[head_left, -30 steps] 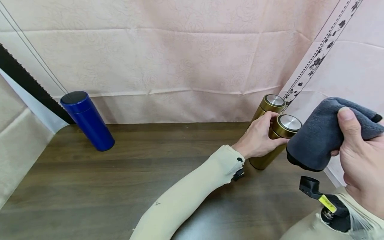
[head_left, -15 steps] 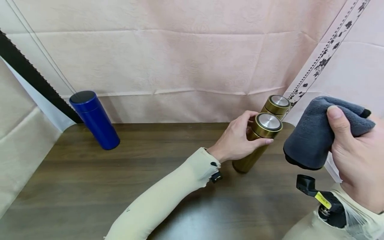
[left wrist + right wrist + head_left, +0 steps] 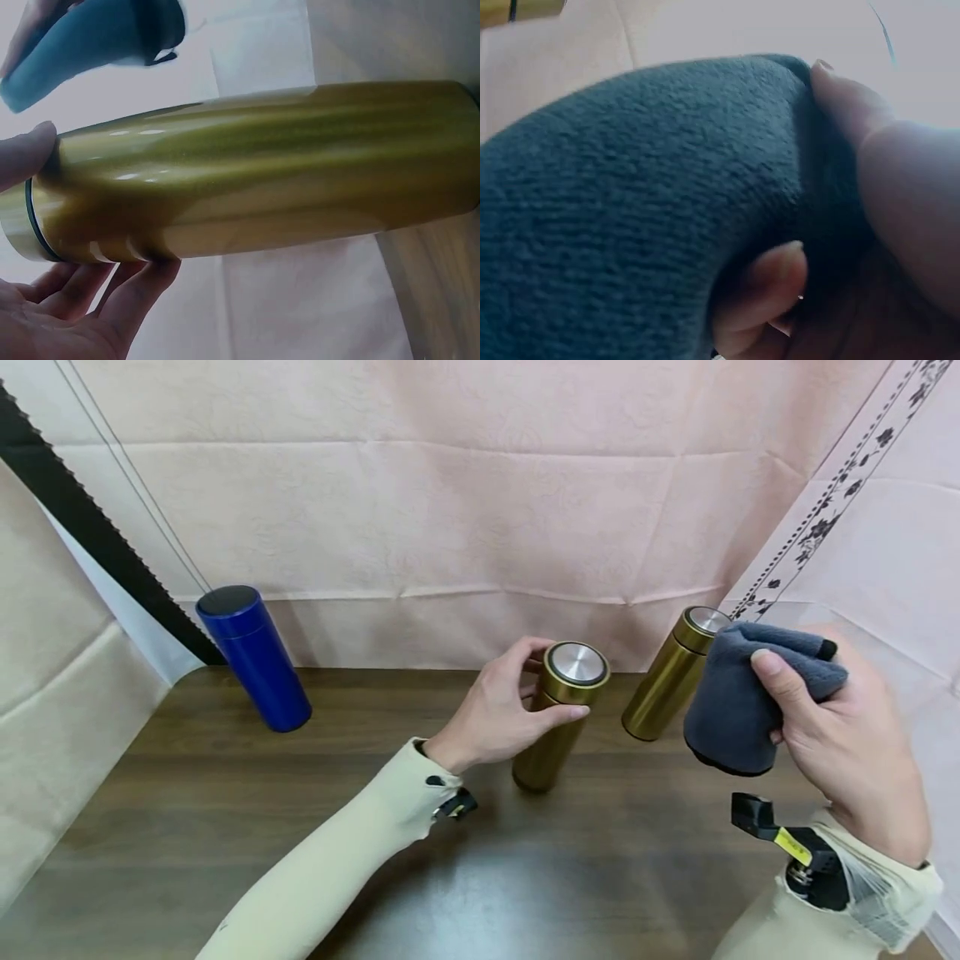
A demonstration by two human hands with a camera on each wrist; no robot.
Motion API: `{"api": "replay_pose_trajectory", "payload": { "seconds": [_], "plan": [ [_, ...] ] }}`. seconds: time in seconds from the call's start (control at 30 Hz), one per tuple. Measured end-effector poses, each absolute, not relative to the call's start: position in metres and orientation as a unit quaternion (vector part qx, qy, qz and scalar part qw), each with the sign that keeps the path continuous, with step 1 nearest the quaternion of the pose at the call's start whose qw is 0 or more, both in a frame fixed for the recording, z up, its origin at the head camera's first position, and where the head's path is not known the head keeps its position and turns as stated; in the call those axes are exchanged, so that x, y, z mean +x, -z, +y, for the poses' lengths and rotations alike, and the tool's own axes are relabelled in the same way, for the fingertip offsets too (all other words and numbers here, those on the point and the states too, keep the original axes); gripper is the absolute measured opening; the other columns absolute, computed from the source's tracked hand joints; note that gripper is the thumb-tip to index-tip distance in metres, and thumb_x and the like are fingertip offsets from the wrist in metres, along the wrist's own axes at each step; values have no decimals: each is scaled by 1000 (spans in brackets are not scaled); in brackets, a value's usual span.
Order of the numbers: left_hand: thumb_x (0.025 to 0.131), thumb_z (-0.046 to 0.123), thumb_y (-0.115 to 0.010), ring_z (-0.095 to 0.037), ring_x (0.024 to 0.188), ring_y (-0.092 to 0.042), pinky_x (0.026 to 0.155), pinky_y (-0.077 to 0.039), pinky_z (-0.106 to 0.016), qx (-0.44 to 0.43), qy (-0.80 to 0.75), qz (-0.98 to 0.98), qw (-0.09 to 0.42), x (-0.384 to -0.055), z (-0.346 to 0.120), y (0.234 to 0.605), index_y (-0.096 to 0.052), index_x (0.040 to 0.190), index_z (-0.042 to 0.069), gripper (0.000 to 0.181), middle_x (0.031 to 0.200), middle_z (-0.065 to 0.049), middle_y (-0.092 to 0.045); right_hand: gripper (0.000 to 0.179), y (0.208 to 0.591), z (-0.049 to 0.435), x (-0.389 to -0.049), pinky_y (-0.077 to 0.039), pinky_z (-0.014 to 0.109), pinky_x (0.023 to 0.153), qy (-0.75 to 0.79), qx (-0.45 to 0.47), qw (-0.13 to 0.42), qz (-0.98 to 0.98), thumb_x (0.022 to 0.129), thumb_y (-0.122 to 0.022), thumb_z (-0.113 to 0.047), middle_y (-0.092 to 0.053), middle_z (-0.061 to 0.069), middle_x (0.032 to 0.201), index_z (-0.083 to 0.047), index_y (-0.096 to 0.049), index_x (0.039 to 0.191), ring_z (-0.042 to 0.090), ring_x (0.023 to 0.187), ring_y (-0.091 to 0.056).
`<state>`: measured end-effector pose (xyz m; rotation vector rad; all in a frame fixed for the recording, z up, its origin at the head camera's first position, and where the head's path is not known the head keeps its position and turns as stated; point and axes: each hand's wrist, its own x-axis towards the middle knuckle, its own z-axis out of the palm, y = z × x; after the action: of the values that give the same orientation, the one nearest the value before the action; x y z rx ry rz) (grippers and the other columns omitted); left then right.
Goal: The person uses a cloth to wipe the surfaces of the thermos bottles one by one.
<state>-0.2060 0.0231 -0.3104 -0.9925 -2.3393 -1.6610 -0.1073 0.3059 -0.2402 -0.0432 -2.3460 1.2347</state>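
My left hand [image 3: 498, 706] grips a gold thermos bottle [image 3: 555, 727] near its top, thumb on the near side and fingers behind. The bottle has a silver disc on its lid. In the left wrist view the gold thermos bottle [image 3: 262, 169] lies across the picture, thumb and fingertips at its lid end. My right hand [image 3: 843, 727] holds a folded grey cloth [image 3: 738, 710] with black edging, thumb on top. The cloth [image 3: 630, 195] fills much of the right wrist view. A second gold thermos bottle [image 3: 663, 685] stands just left of the cloth, which overlaps its lid.
A blue thermos bottle [image 3: 258, 660] with a dark lid stands at the back left of the wooden table [image 3: 420, 893]. Pale patterned cloth [image 3: 450, 527] hangs behind the table and at both sides. Small cameras, such as the black one [image 3: 795, 847], sit at the wrists.
My left hand has moved left with the gold thermos bottle, away from the second one. My right hand has brought the cloth left, beside the second bottle. The head view has shifted slightly right.
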Motion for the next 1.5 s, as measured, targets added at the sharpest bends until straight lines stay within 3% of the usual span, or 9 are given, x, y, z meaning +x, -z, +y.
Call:
{"api": "replay_pose_trajectory", "payload": {
  "seconds": [0.27, 0.6, 0.8, 1.1, 1.27, 1.37, 1.5],
  "plan": [
    [81, 25, -89, -14, 117, -62, 103, -56, -34, -286, 572, -768, 44, -207, -22, 309, -56, 133, 21, 62, 125, 5, -64, 17, 245, 299, -115, -49, 21, 48, -414, 57, 212, -883, 104, -59, -18, -62, -12, 87, -28, -56, 117, 12, 54, -56],
    [81, 20, -89, -17, 116, -68, 100, -58, -31, -284, 587, -758, 10, -204, -52, 318, -55, 133, 22, 62, 127, 1, -62, 35, 248, 286, -124, -51, 22, 50, -389, 107, 198, -894, 103, -60, -13, -59, -9, 105, -21, -51, 135, 14, 60, -58],
    [81, 21, -88, -16, 118, -67, 101, -57, -30, -295, 586, -755, 6, -206, -60, 324, -55, 135, 22, 63, 130, 3, -62, 35, 250, 277, -132, -48, 23, 47, -387, 120, 194, -894, 105, -57, -15, -57, -5, 98, -18, -49, 139, 17, 53, -52],
    [80, 24, -89, -13, 121, -67, 103, -56, -27, -292, 586, -756, -10, -212, -61, 325, -55, 135, 23, 64, 131, 6, -62, 39, 252, 264, -143, -51, 9, 75, -385, 121, 166, -900, 106, -55, -21, -57, 3, 120, -16, -46, 144, 7, 93, -61],
    [80, 30, -89, -13, 118, -67, 102, -57, -29, -277, 564, -778, -9, -211, -62, 323, -60, 129, 24, 57, 126, 7, -65, 46, 251, 252, -145, -50, 10, 74, -374, 141, 149, -904, 105, -58, -20, -59, 12, 119, -19, -42, 148, 5, 95, -60],
    [80, 31, -89, -16, 116, -69, 100, -58, -32, -268, 565, -780, -13, -210, -64, 325, -61, 127, 23, 55, 124, 4, -66, 60, 252, 244, -144, -53, 12, 76, -391, 170, 120, -897, 100, -65, -13, -58, 15, 120, -21, -35, 151, 7, 97, -62],
    [80, 30, -89, -16, 115, -70, 99, -59, -34, -266, 569, -778, -14, -209, -62, 327, -62, 126, 23, 54, 123, 4, -67, 73, 254, 237, -143, -54, 12, 79, -399, 211, 108, -886, 94, -71, -3, -57, 10, 117, -20, -30, 151, 8, 98, -64]
  ]
}}
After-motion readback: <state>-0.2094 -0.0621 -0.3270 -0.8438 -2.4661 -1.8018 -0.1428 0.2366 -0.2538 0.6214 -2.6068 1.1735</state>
